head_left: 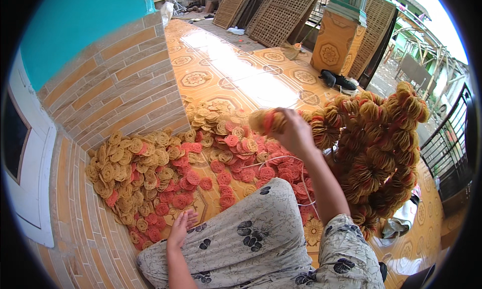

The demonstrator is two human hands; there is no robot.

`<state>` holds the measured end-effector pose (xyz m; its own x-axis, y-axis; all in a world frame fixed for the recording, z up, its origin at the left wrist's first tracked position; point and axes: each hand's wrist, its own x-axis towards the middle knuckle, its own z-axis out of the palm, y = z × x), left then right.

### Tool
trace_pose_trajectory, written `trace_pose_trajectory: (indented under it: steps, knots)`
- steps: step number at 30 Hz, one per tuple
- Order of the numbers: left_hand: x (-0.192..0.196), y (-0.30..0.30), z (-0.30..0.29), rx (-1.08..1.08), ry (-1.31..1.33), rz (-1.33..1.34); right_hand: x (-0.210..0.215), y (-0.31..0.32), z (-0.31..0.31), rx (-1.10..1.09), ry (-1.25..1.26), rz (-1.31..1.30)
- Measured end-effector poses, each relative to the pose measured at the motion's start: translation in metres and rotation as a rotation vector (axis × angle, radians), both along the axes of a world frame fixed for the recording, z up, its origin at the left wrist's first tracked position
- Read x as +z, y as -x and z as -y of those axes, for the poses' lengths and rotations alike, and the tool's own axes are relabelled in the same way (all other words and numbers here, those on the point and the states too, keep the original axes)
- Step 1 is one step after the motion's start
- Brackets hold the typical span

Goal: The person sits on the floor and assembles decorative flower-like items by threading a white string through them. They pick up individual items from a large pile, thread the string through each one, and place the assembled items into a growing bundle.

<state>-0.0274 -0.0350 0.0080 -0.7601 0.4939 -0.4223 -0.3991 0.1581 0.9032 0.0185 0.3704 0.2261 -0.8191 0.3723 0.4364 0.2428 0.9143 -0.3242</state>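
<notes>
My right hand [296,132] is raised over the piles, its fingers wrapped round a packed stack of cracker discs [262,122], mostly yellow with a pink band. Just right of it hangs a large cluster of strung yellow and pink crackers [374,163]. My left hand [182,228] is low beside my knee with fingers stretched out, holding nothing. In front of it spread loose round spiral crackers: a yellow heap [133,161] by the wall and pink ones [241,168] toward the middle. A white cord [281,157] loops over the pink crackers.
A brick-tiled wall [120,83] and a white-framed door [30,188] bound the left. Patterned orange tile floor [226,73] stretches ahead. Black shoes [337,81] sit by a tiled pillar [336,43]. Woven bamboo racks [283,15] lean at the back.
</notes>
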Motion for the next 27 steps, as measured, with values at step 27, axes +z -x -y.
trace_pose_trajectory:
  steps: [27]
  knots:
    - [-0.01, 0.015, -0.023, 0.004, 0.361, -0.682, -0.08, -0.45, -0.126, -1.133, 0.261, 0.619]
